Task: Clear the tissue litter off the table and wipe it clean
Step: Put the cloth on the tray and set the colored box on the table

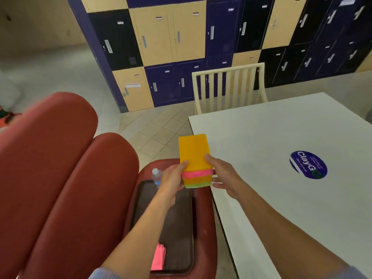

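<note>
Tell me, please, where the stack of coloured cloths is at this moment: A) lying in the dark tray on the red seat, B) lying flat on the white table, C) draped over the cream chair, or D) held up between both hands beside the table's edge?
D: the left hand and the right hand each grip a side of the stack of coloured cloths, holding it above the red seat, just off the corner of the white table.

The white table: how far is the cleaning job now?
The visible part of the white table shows no tissue litter, only a round blue sticker. Both hands, left and right, hold a stack of coloured cloths beside its edge. Wiping remains.
</note>
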The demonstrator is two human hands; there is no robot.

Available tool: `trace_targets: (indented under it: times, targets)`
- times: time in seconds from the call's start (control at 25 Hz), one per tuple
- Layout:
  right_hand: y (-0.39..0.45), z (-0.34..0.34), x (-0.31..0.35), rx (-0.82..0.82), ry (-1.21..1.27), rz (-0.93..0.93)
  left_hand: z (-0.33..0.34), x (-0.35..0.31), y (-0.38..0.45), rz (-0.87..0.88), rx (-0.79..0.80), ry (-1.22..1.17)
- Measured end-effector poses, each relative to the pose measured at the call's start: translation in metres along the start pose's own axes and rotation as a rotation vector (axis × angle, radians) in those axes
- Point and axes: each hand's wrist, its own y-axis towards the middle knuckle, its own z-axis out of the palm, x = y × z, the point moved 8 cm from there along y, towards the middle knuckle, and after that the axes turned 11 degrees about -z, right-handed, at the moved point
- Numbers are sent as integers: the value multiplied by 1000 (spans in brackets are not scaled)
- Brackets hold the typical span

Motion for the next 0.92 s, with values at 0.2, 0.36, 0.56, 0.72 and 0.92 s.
trace_targets:
  times: [0.2, 0.36, 0.56, 0.72, 0.92]
  targets:
    - [27, -54, 5, -62, -11, 2, 55, -8, 26, -15, 48, 39]
    - [63, -88, 3, -60, -31, 6, 90, -15, 58, -32, 26, 44]
    - [111, -118, -2, -29, -26, 41, 127, -21, 100, -50, 4, 59]
    - [147, -129, 10, -35, -27, -28, 137, -34, 128, -12, -50, 21]
    - [196, -121, 31, -12, -48, -69, 130, -55, 163, 16, -129, -15]
